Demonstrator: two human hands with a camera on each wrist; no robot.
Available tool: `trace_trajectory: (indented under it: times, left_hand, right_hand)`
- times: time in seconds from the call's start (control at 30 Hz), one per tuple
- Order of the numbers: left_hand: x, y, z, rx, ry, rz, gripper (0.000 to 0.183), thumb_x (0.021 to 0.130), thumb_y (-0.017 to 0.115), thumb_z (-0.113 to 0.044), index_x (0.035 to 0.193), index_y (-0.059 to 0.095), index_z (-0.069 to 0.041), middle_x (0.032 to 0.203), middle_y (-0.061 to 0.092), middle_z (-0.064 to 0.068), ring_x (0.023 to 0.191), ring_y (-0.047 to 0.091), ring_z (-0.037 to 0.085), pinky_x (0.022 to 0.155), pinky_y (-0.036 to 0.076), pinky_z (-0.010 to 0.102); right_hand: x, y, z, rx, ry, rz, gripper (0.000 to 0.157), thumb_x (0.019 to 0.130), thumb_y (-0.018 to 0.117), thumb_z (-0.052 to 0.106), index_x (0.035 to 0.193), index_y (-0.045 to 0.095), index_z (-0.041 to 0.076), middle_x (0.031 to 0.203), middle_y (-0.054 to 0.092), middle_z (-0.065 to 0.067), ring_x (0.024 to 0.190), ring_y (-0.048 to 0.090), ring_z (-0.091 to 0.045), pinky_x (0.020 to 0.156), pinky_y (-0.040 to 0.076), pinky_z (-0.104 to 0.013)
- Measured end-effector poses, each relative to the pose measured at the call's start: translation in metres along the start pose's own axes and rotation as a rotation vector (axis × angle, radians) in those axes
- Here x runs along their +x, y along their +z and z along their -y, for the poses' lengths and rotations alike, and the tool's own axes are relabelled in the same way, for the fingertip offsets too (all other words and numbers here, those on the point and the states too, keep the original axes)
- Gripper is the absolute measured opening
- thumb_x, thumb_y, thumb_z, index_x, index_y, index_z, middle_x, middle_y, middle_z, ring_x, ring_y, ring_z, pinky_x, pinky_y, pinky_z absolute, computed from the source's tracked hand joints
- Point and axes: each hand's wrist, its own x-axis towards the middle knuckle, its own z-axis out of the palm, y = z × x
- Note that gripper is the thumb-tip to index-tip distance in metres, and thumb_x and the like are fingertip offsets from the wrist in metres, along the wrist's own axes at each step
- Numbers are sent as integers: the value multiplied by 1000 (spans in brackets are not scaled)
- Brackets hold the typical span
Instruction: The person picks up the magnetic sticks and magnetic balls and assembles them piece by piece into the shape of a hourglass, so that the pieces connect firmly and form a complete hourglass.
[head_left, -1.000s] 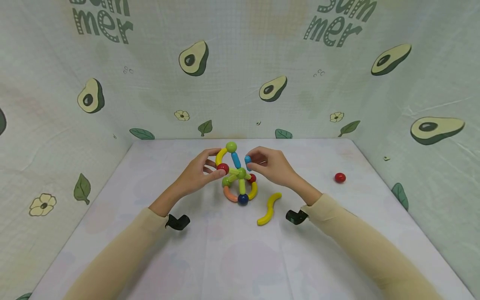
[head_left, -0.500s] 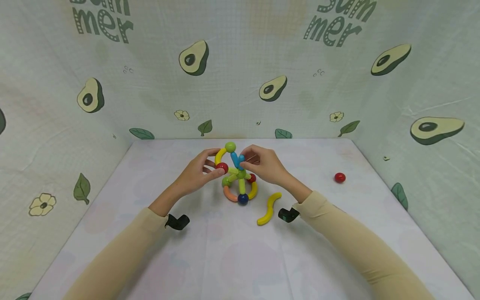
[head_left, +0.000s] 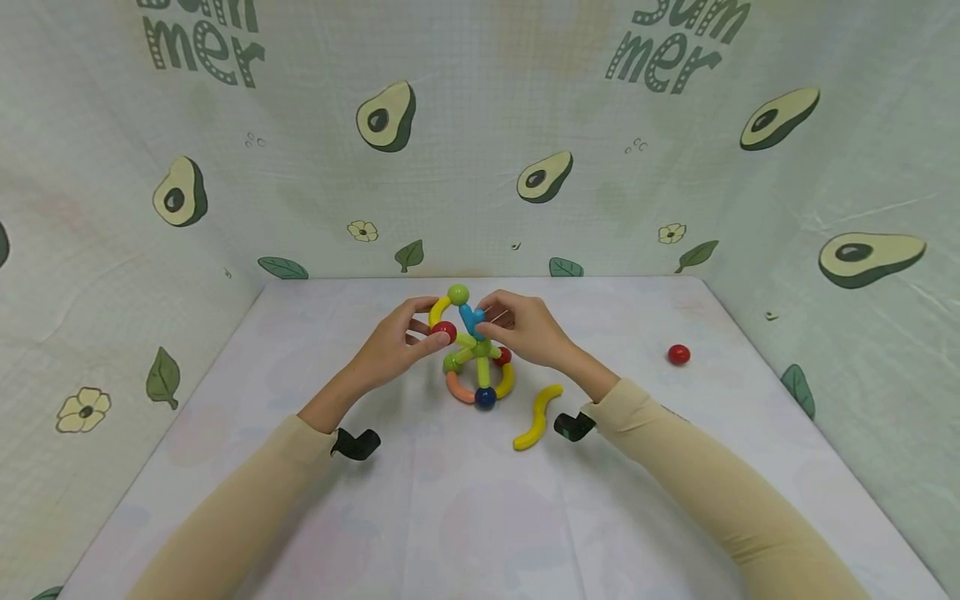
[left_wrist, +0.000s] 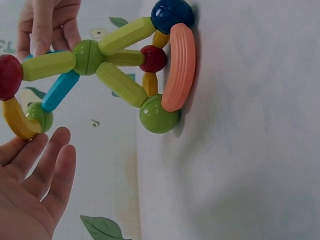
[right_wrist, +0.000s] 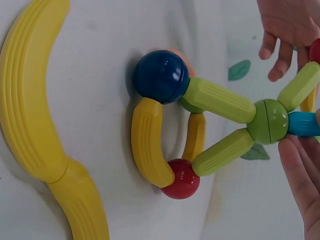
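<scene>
Between the hands stands a ball-and-stick building toy, its base ring holding a navy ball (right_wrist: 161, 76) and a coral curved stick (left_wrist: 180, 67). Light green sticks rise from the ring to a green centre ball (right_wrist: 268, 121). My left hand (head_left: 390, 346) grips the upper left part, thumb on a red ball (head_left: 444, 332) and fingertips at the yellow curved stick (left_wrist: 19, 121). A blue stick (left_wrist: 60, 91) links the centre ball to a green top ball (head_left: 458, 294). My right hand (head_left: 534, 329) pinches a second blue stick (right_wrist: 301, 123), its lower end at the centre ball.
A yellow wavy stick (head_left: 536, 418) lies on the white tablecloth (head_left: 450, 517) in front of the toy. Farther right is a loose red ball (head_left: 678, 355). A printed cloth (head_left: 465, 208) hangs behind the table.
My right hand has moved left, bringing its blue stick from beside the toy to the centre ball. The left hand keeps its grip; the toy's upper part has shifted slightly.
</scene>
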Motion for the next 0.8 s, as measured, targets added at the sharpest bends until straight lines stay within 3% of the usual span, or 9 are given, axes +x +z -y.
trace_trajectory:
  times: [0.3,0.47,0.63,0.8]
  left_hand:
    - [3,1,-1,0,-9,-9,77,99,72,-52,160,41,-17,157,49,8,122,64,28,101,57,50]
    - [4,1,2,6,-10,-14,79,98,72,-55,160,42,-17,156,50,8,121,64,28,100,58,50]
    - [2,1,0,8,-19,-14,79,98,73,-54,161,41,-18,157,50,8,122,63,27,101,57,49]
    - [2,1,1,13,-20,-14,79,98,74,-52,161,41,-18,158,49,8,121,63,27,102,56,49]
  right_hand:
    - [-1,-1,-1,-13,10,-11,28,101,75,17,127,67,9,113,76,-7,100,75,-22,88,63,-36]
    - [-6,-8,-3,-31,30,27,36,101,76,16,134,64,10,118,75,-9,105,74,-24,91,63,-38]
    - [-25,-33,-16,-106,26,64,40,100,76,14,138,63,10,125,73,-11,110,73,-26,95,62,-43]
    - [-59,-73,-45,-226,24,63,41,96,79,9,135,66,8,127,72,-11,113,70,-32,93,62,-47]
